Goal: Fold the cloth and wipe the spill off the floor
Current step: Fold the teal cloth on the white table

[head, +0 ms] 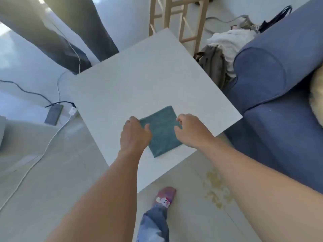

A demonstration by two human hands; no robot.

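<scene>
A teal cloth (162, 131), folded into a small rectangle, lies flat near the front edge of the white table (139, 81). My left hand (135, 135) rests on the cloth's left edge with the fingers pinching it. My right hand (190, 131) is at the cloth's right edge, fingers curled on its far right corner. A yellowish spill (216, 189) of scattered blotches sits on the pale floor to the right of my foot, partly hidden by my right forearm.
A blue sofa (279, 95) stands right of the table, with a bag (215, 63) and white laundry (230, 41) behind it. A phone (54, 114) and cables lie on the floor at left. Wooden chair legs (174, 18) stand beyond the table. My slippered foot (164, 198) is below.
</scene>
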